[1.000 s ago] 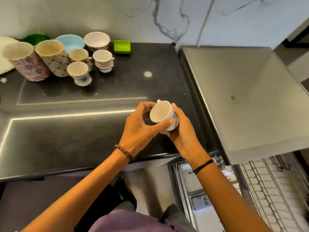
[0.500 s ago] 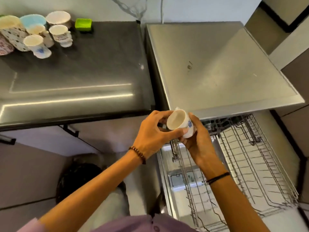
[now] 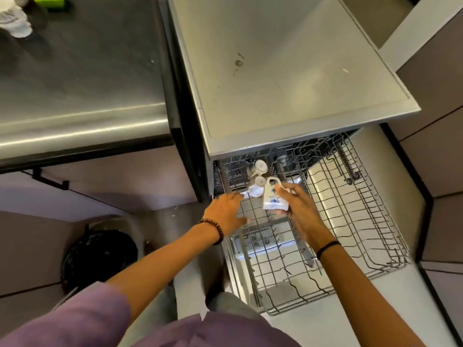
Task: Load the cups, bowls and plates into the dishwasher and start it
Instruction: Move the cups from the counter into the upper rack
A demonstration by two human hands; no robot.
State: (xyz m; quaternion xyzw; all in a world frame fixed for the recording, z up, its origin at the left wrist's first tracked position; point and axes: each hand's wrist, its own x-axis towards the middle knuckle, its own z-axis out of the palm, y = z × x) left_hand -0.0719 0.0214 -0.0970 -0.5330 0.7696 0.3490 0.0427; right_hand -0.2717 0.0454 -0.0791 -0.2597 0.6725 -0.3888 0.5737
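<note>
Top-left: pale cup (image 3: 15,24) on dark table (image 3: 87,96) blurred, cut off. Since last frame: white blue-flowered ceramic cup (image 3: 271,197) flipped mouth-down over grey wire dishwasher rack (image 3: 355,221), right hand (image 3: 302,214) fingers curled round it; left hand (image 3: 225,211) released, fingers straight.

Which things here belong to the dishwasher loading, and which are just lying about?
Job: cup held upside down by the right hand; left hand at the rack; racked cups; counter cup.
Lying about: green tub; black bin.
</note>
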